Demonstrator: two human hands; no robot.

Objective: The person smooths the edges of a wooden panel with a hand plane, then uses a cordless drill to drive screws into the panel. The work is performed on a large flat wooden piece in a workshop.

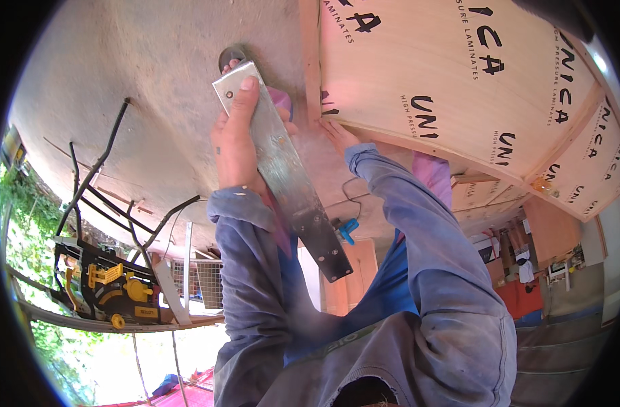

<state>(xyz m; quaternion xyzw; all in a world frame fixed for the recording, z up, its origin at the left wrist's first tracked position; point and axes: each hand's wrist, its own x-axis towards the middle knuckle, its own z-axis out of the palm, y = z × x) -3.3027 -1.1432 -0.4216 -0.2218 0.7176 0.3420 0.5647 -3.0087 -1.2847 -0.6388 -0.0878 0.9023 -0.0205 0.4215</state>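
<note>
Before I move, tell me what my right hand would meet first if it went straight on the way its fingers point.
Your right hand would likely meet the corner of the wooden frame first; it looks very close, though this view leaves actual contact unclear.

A single wide fisheye view looks steeply down from the person's head, its left being the person's left. The shirt collar (372,372) sits closest, at the lower edge; the left hand (236,144) and right hand (341,138) lie farther off, above centre, with the floor (167,102) beyond. Straight edges bow toward the round dark rim.
</note>
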